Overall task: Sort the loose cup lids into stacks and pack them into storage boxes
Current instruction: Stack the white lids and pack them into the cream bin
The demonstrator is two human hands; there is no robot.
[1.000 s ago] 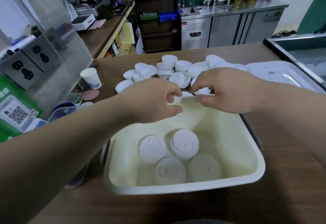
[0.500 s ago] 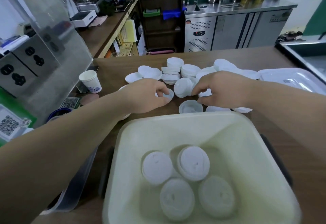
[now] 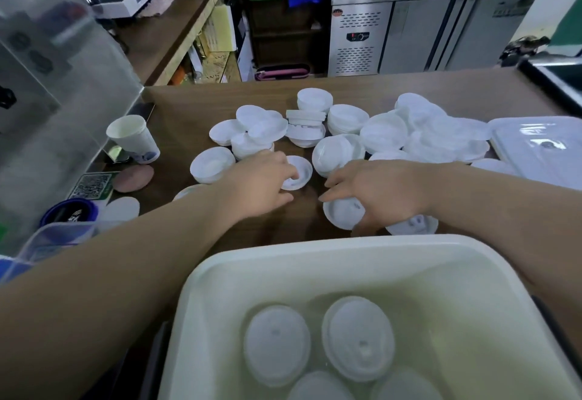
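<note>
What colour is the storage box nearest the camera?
The storage box is cream-white, seen best in head view.

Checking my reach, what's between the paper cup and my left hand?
In the head view, a white lid on the counter lies between paper cup and left hand.

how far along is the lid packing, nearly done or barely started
Early, by the look of it. Done: packed lids sit in four spots in the cream storage box. In hand: the right hand grips one lid; the left hand touches an upturned lid, grip unclear. Left: a large loose pile of lids and short stacks covers the table.
</note>
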